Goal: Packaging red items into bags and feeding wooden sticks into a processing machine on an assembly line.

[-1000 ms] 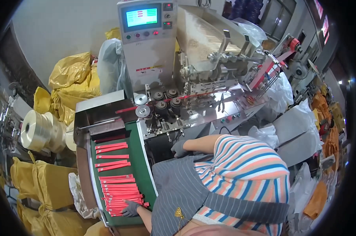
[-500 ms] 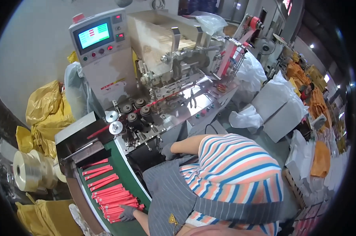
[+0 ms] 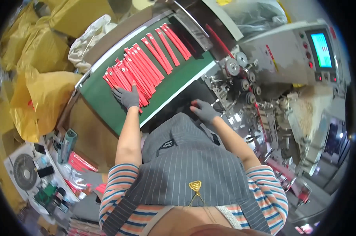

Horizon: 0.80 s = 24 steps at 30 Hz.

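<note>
Slim red paper sleeves (image 3: 140,72) lie in an overlapping row on a green conveyor belt (image 3: 101,106). At the row's near-left end, my left hand (image 3: 127,98), in a grey glove with bare fingertips, rests against the sleeves. Its thumb stands apart from the fingers, and it does not close round any of them. My right hand (image 3: 204,111), gloved the same way, hovers over the dark gap between the belt and the machine. Its fingers are loosely bent and apart, with nothing visible between them.
The packing machine (image 3: 245,82) with rollers stands right of the belt, its control screen (image 3: 321,50) beyond. Yellow bags (image 3: 42,106) crowd the left. A small fan (image 3: 25,168) and loose tools sit lower left. A dark metal housing (image 3: 191,29) covers the belt's far end.
My view has swung round, so the belt now lies ahead and the machine to the right. My left hand stays at the sleeves. The right hand now shows clearly beside the belt.
</note>
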### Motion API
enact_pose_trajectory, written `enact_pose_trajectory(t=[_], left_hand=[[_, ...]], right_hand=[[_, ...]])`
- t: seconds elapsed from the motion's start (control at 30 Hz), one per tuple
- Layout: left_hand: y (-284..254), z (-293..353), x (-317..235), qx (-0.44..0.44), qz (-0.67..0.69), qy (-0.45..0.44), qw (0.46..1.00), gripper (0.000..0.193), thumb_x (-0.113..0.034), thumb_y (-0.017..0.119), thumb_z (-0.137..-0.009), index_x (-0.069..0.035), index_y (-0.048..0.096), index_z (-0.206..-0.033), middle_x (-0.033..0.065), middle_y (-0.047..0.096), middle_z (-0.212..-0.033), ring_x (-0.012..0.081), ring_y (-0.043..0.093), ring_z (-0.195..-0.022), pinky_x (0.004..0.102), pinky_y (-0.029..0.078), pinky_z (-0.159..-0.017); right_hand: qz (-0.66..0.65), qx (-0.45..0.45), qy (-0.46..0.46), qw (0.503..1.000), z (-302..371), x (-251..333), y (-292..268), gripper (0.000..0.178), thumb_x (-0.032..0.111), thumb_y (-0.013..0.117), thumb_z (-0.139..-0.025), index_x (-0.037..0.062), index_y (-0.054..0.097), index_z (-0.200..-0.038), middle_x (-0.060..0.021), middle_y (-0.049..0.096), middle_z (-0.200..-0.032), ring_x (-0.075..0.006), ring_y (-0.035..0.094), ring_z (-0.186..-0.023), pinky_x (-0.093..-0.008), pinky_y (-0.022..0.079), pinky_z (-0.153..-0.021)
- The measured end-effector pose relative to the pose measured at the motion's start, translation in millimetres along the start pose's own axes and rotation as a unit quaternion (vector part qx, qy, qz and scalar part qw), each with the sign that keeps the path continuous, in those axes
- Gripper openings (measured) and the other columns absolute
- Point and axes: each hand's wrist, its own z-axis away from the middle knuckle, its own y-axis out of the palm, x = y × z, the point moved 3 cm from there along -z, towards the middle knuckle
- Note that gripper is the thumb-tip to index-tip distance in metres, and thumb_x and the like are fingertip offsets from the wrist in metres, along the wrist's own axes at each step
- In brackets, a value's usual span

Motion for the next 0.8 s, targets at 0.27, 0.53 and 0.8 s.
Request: enact_pose_trajectory(t=[0.27, 0.53, 0.8], left_hand=[[-5.7, 6.7, -2.2, -0.009, -0.009, -0.052, 0.999, 0.101, -0.057, 0.065, -0.075, 0.01, 0.022, -0.137, 0.0329, 0.027, -0.138, 0.0419, 0.026, -0.131, 0.0465, 0.025, -0.108], [6.3, 0.1, -43.1, 0.015, 0.029, -0.054, 0.998, 0.098, -0.052, 0.067, -0.077, 0.009, 0.021, -0.137, 0.0324, 0.026, -0.139, 0.0426, 0.026, -0.131, 0.0463, 0.024, -0.108], [20.9, -1.6, -69.3, 0.051, 0.064, -0.049, 0.995, 0.1, -0.05, 0.069, -0.076, 0.009, 0.017, -0.138, 0.0331, 0.023, -0.14, 0.0438, 0.025, -0.132, 0.046, 0.022, -0.109]], right_hand=[[0.215, -0.201, -0.178, 0.939, -209.1, 69.3, -20.9, 0.08, 0.056, 0.053, -0.084, -0.003, 0.035, -0.135, -0.0304, 0.033, -0.138, -0.0427, 0.033, -0.128, -0.0439, 0.032, -0.104], [0.269, -0.321, -0.254, 0.872, -285.1, 70.6, -4.4, 0.078, 0.045, 0.061, -0.082, -0.0033, 0.032, -0.136, -0.0359, 0.032, -0.135, -0.0475, 0.034, -0.125, -0.0475, 0.031, -0.104], [0.272, -0.294, -0.275, 0.874, -278.4, 64.9, 5.0, 0.075, 0.044, 0.061, -0.083, -0.0052, 0.036, -0.133, -0.0346, 0.032, -0.135, -0.0471, 0.032, -0.126, -0.0485, 0.03, -0.104]])
